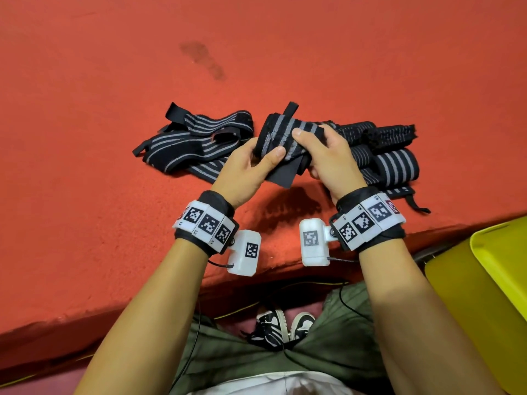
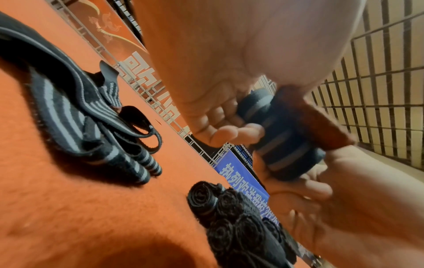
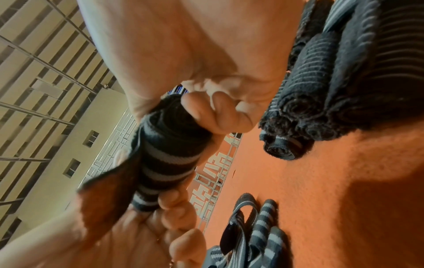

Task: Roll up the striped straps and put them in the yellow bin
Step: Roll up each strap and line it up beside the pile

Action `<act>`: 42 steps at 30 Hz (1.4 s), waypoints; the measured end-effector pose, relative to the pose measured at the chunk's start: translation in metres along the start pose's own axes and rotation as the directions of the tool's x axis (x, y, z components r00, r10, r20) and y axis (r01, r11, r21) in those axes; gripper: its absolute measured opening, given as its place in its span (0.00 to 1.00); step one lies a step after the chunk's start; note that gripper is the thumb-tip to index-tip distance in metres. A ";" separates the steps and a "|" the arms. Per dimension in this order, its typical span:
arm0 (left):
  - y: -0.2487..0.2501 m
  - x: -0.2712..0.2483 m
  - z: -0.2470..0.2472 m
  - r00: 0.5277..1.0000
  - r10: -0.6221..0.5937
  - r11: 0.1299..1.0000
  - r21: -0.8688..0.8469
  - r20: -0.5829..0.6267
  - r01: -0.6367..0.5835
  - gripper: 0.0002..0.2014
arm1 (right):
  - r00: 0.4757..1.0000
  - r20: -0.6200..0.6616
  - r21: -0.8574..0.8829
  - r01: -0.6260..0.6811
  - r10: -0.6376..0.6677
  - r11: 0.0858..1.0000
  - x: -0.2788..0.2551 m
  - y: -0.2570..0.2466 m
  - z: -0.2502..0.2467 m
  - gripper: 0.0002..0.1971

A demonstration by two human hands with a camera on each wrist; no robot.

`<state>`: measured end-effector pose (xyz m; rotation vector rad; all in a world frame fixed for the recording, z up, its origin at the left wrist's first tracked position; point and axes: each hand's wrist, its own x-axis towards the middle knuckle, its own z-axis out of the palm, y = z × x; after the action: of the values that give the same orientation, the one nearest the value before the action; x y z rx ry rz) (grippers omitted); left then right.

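Just above the near edge of the red worktop [image 1: 85, 138], the left hand [image 1: 242, 169] and right hand [image 1: 330, 158] both grip the half-rolled strap [image 1: 288, 135], its long axis running hand to hand, with the yellow bin [image 1: 470, 295] nearer the right hand.

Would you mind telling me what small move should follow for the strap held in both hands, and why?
Probably wrap the loose black end flap onto the black-and-grey striped strap roll: left hand and right hand grip it, mostly rolled, flap hanging free.

Even bright light — soft shadows under hands, blurred, edge-warped wrist views.
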<state>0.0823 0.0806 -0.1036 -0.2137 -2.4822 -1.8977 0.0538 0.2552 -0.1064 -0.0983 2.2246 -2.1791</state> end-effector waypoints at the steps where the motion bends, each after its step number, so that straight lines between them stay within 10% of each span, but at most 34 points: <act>1: -0.001 0.000 0.000 1.000 0.008 1.000 0.020 -0.015 -0.007 0.28 | 1.000 -0.008 0.014 -0.012 0.012 1.000 -0.001 -0.001 0.002 0.08; 13: -0.005 0.002 -0.011 0.963 0.105 0.994 0.041 -0.249 -0.098 0.16 | 0.975 0.077 0.382 -0.222 0.208 0.897 -0.013 0.001 0.033 0.17; 25: 0.009 0.009 0.010 0.991 0.135 0.975 -0.178 -0.018 -0.136 0.25 | 0.943 0.118 0.515 -0.325 0.311 0.793 -0.015 -0.006 0.018 0.18; 42: 0.026 0.058 0.064 0.992 0.121 0.993 -0.003 -0.033 -0.121 0.21 | 0.962 -0.229 0.063 -0.139 0.150 0.988 0.009 -0.002 -0.064 0.09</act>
<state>0.0328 0.1548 -0.0901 -0.3231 -2.3849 -1.8458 0.0403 0.3185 -0.1030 0.3284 2.2086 -2.2641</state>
